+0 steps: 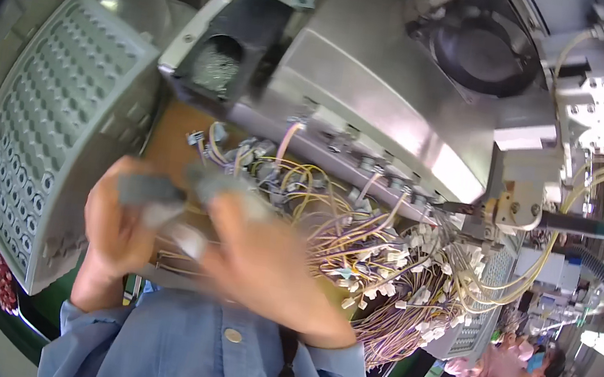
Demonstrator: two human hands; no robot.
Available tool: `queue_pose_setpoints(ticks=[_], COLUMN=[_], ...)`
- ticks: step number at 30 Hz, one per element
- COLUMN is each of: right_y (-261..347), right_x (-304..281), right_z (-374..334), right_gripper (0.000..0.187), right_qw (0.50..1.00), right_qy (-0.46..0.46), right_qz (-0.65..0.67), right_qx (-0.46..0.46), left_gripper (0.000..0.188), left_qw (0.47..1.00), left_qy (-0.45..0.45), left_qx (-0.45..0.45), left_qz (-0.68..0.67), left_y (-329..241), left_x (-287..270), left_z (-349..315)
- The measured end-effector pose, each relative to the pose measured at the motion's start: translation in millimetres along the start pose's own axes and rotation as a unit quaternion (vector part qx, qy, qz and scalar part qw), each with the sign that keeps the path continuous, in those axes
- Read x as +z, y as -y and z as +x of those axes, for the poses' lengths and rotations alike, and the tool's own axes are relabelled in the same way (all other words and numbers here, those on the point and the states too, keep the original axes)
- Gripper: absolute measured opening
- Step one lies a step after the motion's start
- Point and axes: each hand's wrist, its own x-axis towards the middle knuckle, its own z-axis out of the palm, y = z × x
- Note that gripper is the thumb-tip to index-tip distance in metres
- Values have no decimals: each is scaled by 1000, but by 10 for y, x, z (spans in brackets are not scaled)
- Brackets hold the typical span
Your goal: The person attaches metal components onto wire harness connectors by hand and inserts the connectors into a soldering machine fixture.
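my l hand (109, 221) grips a grey part (148, 190), prob to steady it; r hand (256, 250) beside it, too blurred to tell grip, wires (391, 331) to its rt.

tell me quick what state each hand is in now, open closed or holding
Left hand: fingers curled at a dark grey oblong shape; blurred, hold cannot be told.
Right hand: fingers bent by a blurred grey shape; hold cannot be told.
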Motion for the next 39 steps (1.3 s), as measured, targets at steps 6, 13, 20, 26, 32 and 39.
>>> queue_pose_setpoints(ticks=[6, 13, 20, 26, 32, 39], right_y=[-253, -467, -518, -492, -260, -201], right_x=[77, -86, -58, -106, -110, -205], right_z=[119, 82, 81, 51, 31, -127], right_gripper=[20, 18, 21, 20, 16, 19], right_qw=[972, 940, 940, 945, 949, 950], right_qy=[-14, -32, -41, -8, 9, 20], right_qz=[221, 330, 335, 323, 308, 308], right_qx=[-77, -75, -45, 42, 62, 48], left_gripper=[40, 38, 43, 54, 55, 31], left_qw=[938, 553, 800, 933, 922, 919], left_qy=[-43, 234, 127, -136, 33, 96], left_qx=[-137, -257, -271, -203, -217, -214], left_qz=[314, 757, 520, 265, -320, -317], left_y=[454, 1963, 1846, 727, 3, -313], left_x=[-1277, -4257, -4182, -2364, -174, 192], left_z=[-119, -579, -744, -340, -163, 40])
